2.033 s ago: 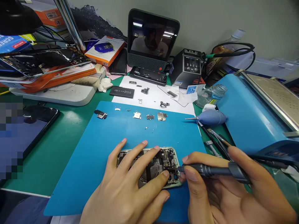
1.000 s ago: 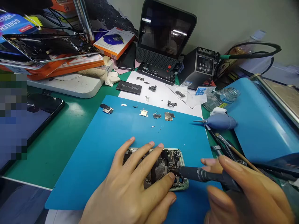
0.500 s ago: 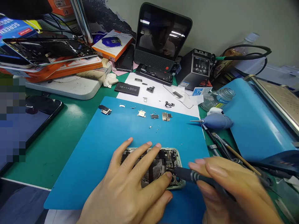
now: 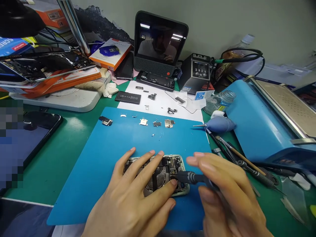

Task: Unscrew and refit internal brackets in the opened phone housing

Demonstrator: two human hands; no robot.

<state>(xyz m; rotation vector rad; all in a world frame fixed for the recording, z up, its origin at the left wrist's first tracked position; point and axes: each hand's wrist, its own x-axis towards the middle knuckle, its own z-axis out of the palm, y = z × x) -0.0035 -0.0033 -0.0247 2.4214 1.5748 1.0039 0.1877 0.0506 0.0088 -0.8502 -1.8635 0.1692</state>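
An opened phone body [image 4: 160, 176] with a pale green frame and bare inner parts lies on the blue mat [image 4: 81, 164]. My left hand [image 4: 133, 194] rests flat across it, fingers spread, the index fingertip near the camera end. My right hand [image 4: 227, 187] grips a dark screwdriver [image 4: 190, 177], its grip end partly hidden by the fingers. The shaft points left into the phone's right end, close to the left index finger; its tip is hard to make out. Beyond the phone lie small metal parts: a SIM reader [image 4: 143, 122], a shield plate [image 4: 169, 123] and a speaker module [image 4: 106, 121].
White paper [image 4: 128, 107] behind the mat carries a phone battery [image 4: 128, 97] and small modules. A blue air blower [image 4: 219, 125], glass jar [image 4: 219, 102] and brushes [image 4: 237, 151] stand or lie at right, beside a blue machine [image 4: 261, 128]. A large phone [image 4: 37, 135] lies left.
The view has shifted, so most things appear farther left. The right hand's fingers have changed position around the screwdriver, which still points into the phone. The left hand stays on the phone.
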